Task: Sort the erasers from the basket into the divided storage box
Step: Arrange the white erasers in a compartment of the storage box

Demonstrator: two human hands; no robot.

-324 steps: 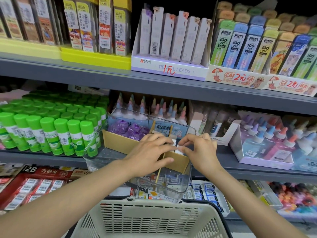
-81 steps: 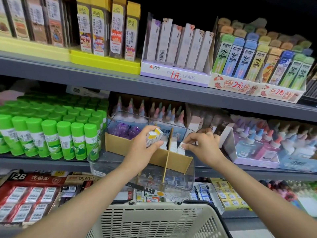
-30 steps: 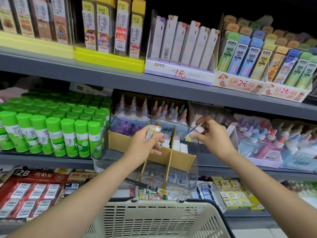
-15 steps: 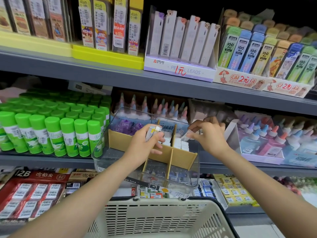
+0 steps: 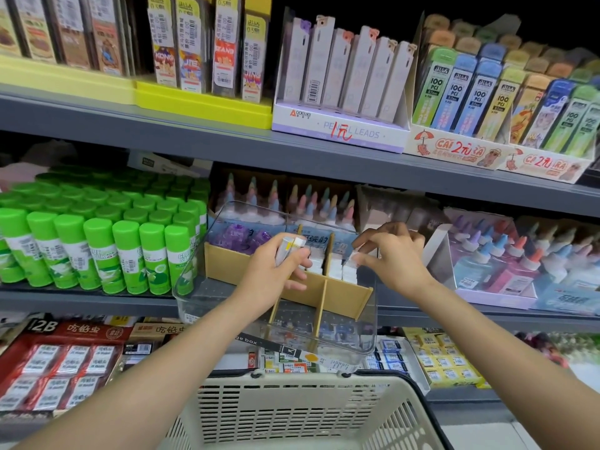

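The left hand (image 5: 271, 280) is gripping several erasers (image 5: 289, 249); the right hand (image 5: 394, 259) is pinching one eraser (image 5: 356, 258), mostly hiding it, over the box (image 5: 363, 319).

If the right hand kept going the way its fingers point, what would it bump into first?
Probably the white erasers standing in the storage box; the right hand points down-left at them, fingertips seemingly already touching one.

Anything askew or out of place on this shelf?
Yes: the clear storage box overhangs the shelf edge above the basket, its near end unsupported. The left hand holds erasers; the right hand places one.
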